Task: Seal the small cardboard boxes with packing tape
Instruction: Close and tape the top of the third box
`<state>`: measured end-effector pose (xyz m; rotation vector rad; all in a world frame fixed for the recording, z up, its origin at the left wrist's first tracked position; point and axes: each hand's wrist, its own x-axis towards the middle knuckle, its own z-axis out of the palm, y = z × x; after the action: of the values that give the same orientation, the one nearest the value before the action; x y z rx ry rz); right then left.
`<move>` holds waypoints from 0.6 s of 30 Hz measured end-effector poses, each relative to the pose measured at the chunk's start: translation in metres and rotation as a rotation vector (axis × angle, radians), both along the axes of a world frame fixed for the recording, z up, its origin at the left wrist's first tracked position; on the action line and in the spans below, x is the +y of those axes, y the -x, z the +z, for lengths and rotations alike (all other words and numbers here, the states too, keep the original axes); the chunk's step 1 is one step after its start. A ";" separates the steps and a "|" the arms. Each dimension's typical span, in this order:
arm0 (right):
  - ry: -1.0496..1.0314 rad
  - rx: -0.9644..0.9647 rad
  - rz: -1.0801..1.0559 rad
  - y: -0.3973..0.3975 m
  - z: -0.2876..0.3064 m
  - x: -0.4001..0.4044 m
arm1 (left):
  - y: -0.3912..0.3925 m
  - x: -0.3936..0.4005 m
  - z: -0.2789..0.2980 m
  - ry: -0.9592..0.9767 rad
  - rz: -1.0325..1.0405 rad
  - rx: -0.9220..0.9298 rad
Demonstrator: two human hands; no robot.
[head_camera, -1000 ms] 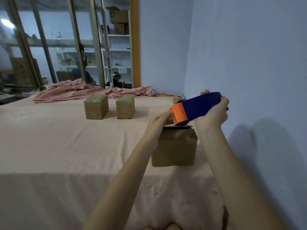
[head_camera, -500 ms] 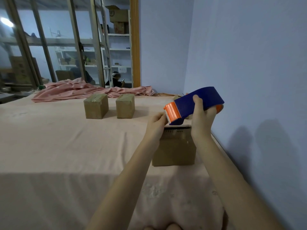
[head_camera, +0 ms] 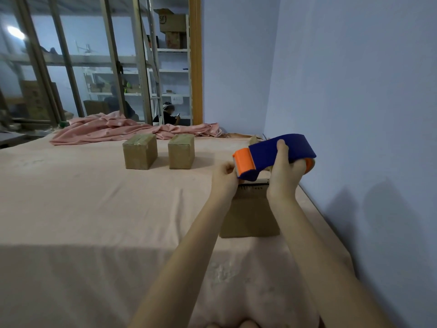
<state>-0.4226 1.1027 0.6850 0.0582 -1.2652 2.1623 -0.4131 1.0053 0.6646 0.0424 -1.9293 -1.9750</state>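
Blue-orange plastic dispenser (head_camera: pixel 276 157) in right hand (head_camera: pixel 282 176)

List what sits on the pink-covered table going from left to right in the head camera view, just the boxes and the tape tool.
Left taped cardboard box → second taped cardboard box → near cardboard box under the hands → blue and orange tape dispenser, held above that box by the right hand.

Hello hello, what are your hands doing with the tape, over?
Right hand grips blue tape dispenser above near box. Left hand pinches at its orange end. Nothing in the way.
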 end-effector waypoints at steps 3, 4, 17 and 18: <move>-0.092 0.002 -0.045 -0.001 0.005 0.006 | 0.002 0.004 -0.004 0.100 0.052 0.021; -0.101 0.000 -0.060 0.000 0.007 0.009 | 0.002 0.006 -0.005 0.114 0.054 0.027; -0.050 -0.060 -0.100 -0.001 0.010 0.009 | 0.002 0.002 -0.002 0.032 0.013 0.017; -0.034 -0.077 -0.089 0.001 0.009 0.010 | 0.002 0.002 -0.003 0.048 0.009 0.010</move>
<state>-0.4233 1.1127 0.6940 -0.0673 -1.3222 2.0849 -0.4147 1.0070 0.6619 0.0281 -1.9657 -1.9192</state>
